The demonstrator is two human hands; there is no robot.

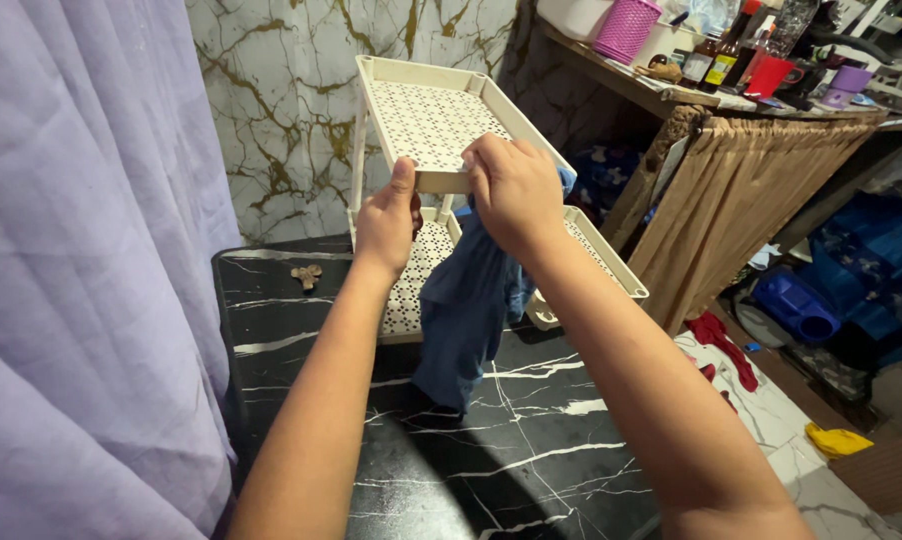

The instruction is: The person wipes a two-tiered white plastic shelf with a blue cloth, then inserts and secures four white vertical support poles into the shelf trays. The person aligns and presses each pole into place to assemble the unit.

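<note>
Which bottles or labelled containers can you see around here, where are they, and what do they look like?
Dark bottle: shelf at upper right, yellow label.
Red-capped bottle: beside it, dark, tall.
Pink basket: same shelf, perforated, no label.
Red mug: shelf edge.
No signs or screens visible.

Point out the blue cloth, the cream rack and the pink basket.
blue cloth (463,320), head view, middle of the hanging fold.
cream rack (426,120), head view, perforated floor of the top shelf.
pink basket (626,30), head view, its slatted side wall.
</note>
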